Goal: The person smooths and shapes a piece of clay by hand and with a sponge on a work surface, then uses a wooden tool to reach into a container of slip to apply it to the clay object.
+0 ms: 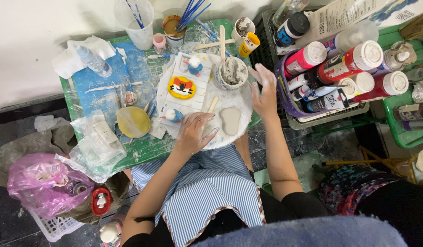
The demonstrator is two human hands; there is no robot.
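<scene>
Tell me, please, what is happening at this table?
A person in a striped apron works with clay on a round white board. The left hand presses on the board beside a flat grey clay piece. The right hand is open near a cup of grey paste. A painted tiger face lies behind.

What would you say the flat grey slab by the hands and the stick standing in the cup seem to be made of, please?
The flat grey slab looks like soft, wet clay: matte, smooth, with rounded, uneven edges. The stick looks like bare pale wood, flat and unvarnished. The cup it stands in holds grey paste of a similar look, likely clay slip.
</scene>
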